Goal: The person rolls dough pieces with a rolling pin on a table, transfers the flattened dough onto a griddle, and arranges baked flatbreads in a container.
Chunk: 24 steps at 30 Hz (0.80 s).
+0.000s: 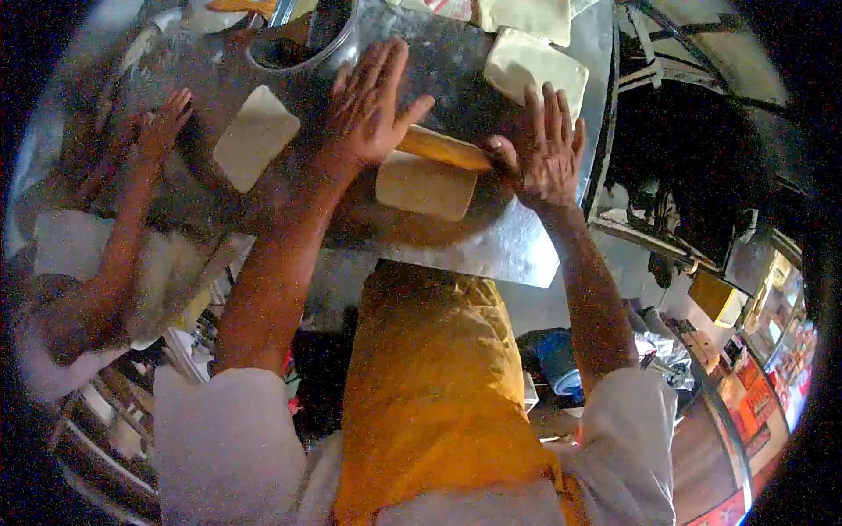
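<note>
A wooden rolling pin lies across the far edge of a flat, roughly rectangular sheet of dough on the metal worktop. My left hand is at the pin's left end, open, its fingers stretched forward and the thumb out to the side. At the other end is my right hand, also open with fingers spread and the thumb towards the pin. Both hands cover the pin's ends, so their exact contact is hidden. Left of my left hand lies another flat dough sheet.
More dough sheets rest at the worktop's far right, two of them overlapping. A round metal-rimmed container stands at the back. On the left, a co-worker's hand is over the worktop. Dark shelving stands beyond its right edge.
</note>
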Each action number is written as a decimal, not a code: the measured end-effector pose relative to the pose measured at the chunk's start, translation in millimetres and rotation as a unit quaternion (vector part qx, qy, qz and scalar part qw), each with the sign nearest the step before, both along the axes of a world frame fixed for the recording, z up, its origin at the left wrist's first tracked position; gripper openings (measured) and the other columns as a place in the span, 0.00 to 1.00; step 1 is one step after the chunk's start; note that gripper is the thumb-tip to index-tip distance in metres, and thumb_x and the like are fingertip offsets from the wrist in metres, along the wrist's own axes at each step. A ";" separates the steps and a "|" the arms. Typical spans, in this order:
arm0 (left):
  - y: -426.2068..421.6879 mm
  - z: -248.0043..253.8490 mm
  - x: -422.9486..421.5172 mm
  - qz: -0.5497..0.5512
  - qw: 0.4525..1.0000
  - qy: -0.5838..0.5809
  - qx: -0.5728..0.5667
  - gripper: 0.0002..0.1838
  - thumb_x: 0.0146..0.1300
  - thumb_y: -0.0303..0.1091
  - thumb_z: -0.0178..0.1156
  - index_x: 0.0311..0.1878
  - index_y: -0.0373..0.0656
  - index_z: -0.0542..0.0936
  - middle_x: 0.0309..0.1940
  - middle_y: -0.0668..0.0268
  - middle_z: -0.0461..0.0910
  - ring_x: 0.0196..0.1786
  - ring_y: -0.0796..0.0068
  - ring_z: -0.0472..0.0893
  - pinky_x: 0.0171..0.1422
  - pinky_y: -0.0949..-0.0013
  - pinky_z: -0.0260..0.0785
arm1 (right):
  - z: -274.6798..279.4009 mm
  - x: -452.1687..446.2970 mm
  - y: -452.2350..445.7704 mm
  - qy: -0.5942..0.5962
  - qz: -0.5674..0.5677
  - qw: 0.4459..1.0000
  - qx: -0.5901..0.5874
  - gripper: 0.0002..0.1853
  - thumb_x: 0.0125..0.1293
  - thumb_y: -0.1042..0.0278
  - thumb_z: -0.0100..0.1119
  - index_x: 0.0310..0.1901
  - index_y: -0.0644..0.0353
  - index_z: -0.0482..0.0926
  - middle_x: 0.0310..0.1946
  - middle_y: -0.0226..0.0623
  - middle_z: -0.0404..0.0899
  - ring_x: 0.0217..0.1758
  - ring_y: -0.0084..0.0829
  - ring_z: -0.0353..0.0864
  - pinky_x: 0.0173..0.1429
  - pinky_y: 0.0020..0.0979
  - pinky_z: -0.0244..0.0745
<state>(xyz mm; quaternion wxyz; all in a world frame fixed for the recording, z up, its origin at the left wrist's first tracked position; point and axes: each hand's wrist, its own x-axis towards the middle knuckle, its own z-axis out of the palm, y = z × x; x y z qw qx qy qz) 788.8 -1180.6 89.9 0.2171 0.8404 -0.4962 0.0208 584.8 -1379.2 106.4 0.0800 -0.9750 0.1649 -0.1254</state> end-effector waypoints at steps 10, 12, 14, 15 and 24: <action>24.0 9.7 -19.2 -0.022 0.997 0.026 0.066 0.48 0.66 0.61 0.65 0.81 0.43 0.63 0.80 0.55 0.63 0.83 0.48 0.60 0.81 0.36 0.51 | -4.5 -29.8 25.0 0.079 0.030 0.996 0.027 0.44 0.74 0.31 0.51 0.80 0.56 0.61 0.80 0.51 0.61 0.83 0.54 0.57 0.81 0.61 0.51; 4.8 -4.4 -3.2 -0.015 0.999 0.023 0.034 0.45 0.68 0.61 0.63 0.81 0.45 0.64 0.80 0.56 0.64 0.82 0.47 0.61 0.81 0.34 0.52 | -4.0 8.8 -3.3 0.011 0.006 1.000 0.009 0.40 0.75 0.35 0.53 0.79 0.51 0.63 0.80 0.48 0.62 0.83 0.53 0.57 0.82 0.62 0.50; 5.4 -2.4 -1.7 -0.037 0.999 -0.023 -0.013 0.42 0.71 0.62 0.58 0.80 0.46 0.66 0.80 0.57 0.65 0.81 0.46 0.63 0.80 0.33 0.52 | -19.9 -11.2 0.6 -0.027 0.018 0.997 0.072 0.42 0.73 0.34 0.55 0.79 0.52 0.63 0.80 0.47 0.62 0.83 0.54 0.58 0.81 0.63 0.50; 26.9 -0.2 -37.3 -0.019 0.999 -0.035 0.007 0.44 0.69 0.64 0.59 0.79 0.46 0.67 0.80 0.57 0.65 0.81 0.46 0.62 0.79 0.32 0.53 | -23.4 -42.4 24.0 0.045 0.017 0.997 0.056 0.43 0.73 0.34 0.55 0.79 0.55 0.62 0.80 0.48 0.61 0.82 0.54 0.59 0.81 0.62 0.51; 25.7 -17.4 -125.4 -0.025 0.991 0.124 0.036 0.37 0.72 0.47 0.64 0.77 0.37 0.67 0.78 0.48 0.65 0.80 0.43 0.63 0.81 0.46 0.57 | -38.2 -154.5 10.6 0.057 0.147 0.984 0.078 0.25 0.69 0.63 0.60 0.67 0.53 0.76 0.54 0.41 0.81 0.51 0.45 0.80 0.54 0.46 0.76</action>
